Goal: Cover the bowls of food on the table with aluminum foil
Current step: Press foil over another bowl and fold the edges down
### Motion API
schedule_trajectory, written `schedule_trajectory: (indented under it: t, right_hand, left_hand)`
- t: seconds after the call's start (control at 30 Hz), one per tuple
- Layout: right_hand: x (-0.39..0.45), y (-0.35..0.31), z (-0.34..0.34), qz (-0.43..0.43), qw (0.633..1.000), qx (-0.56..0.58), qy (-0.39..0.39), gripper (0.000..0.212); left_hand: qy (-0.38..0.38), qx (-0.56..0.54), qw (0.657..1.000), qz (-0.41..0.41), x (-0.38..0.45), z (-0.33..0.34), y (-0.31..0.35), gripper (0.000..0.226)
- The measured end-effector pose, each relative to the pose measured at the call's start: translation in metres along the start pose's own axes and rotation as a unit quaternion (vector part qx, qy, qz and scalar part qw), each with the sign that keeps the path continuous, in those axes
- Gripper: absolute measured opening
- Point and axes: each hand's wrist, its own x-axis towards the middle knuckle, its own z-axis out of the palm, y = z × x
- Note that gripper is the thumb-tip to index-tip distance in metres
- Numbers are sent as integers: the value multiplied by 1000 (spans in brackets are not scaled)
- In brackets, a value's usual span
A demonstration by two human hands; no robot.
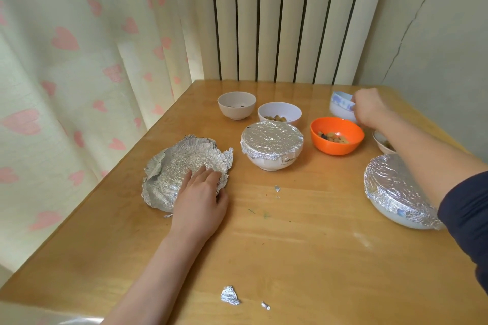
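the left hand (198, 194) is pressing flat, fingers straight, on the loose foil sheet (182, 171) at centre left; the right hand (369, 108) is gripping the blue-patterned bowl (340, 105) at upper right, likely bringing it over for covering next.

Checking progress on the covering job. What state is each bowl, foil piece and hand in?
White bowl: foil-covered.
Large bowl: foil-covered.
Orange bowl: uncovered.
Two far bowls: uncovered.
Blue-patterned bowl: gripped by right hand.
Loose foil: crumpled, under left hand.
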Motion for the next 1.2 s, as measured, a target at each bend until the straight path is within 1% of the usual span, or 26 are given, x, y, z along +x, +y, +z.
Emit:
schedule_trajectory:
  t: [0.1, 0.17, 0.23, 0.3, 0.4, 0.5, 0.6, 0.63, 0.7, 0.77, 0.8, 0.87, 0.9, 0.93, 1.03, 1.1, 1.2]
  right_hand:
    - [0, 6, -16, -20, 998, 30, 46, 21]
    - [-6, 3, -34, -51, 994, 57, 74, 21]
    - [-21, -4, -51, -90, 987, 83, 100, 16]
    - [-50, -12, -64, -127, 978, 113, 121, 11]
    - [-112, -25, -80, -154, 961, 178, 142, 12]
    - [-178, -33, -91, -185, 948, 223, 134, 14]
    - [-229, -36, -83, -228, 943, 218, 110, 13]
    - [-241, -36, -77, -245, 941, 209, 100, 16]
    - [-262, -38, -64, -283, 936, 199, 68, 29]
    - [-278, -39, -48, -298, 935, 188, 47, 42]
    - [-285, -40, -42, -298, 937, 178, 43, 43]
    - [-296, -45, -33, -292, 946, 138, 37, 37]
    - [-300, -47, -30, -291, 949, 116, 43, 34]
    - [-303, -50, -29, -300, 946, 99, 68, 35]
    - [-309, -55, -30, -328, 933, 54, 140, 47]
    - [-311, -57, -29, -339, 923, 37, 178, 50]
    - [-310, -54, -24, -347, 916, 55, 192, 53]
  left_hand:
    - [-2, 0, 1000, 1, 0, 1, -1, 35]
    - [-2, -3, 1000, -1, 0, 0, -2, 37]
    - [1, -9, 1000, -6, 0, -1, -1, 43]
    - [7, -13, 1000, -15, 0, -3, 0, 49]
    - [7, -11, 999, -30, -3, -5, 2, 51]
    - [3, -3, 999, -51, -6, -7, 2, 52]
    - [-7, 12, 997, -77, -7, -8, -1, 62]
    - [-11, 19, 996, -85, -8, -8, -1, 64]
    - [-16, 31, 995, -92, -10, -9, -2, 64]
    - [-15, 39, 995, -91, -13, -10, -2, 59]
    - [-10, 39, 996, -86, -13, -9, -3, 52]
    - [6, 45, 997, -69, -14, -9, -3, 36]
    - [15, 49, 997, -63, -15, -10, -3, 32]
    - [25, 48, 997, -59, -15, -10, -2, 30]
    - [72, 22, 995, -68, -16, -14, 0, 31]
    - [126, -10, 990, -65, -15, -16, 1, 31]
    - [236, -70, 968, -40, -15, -19, 2, 31]
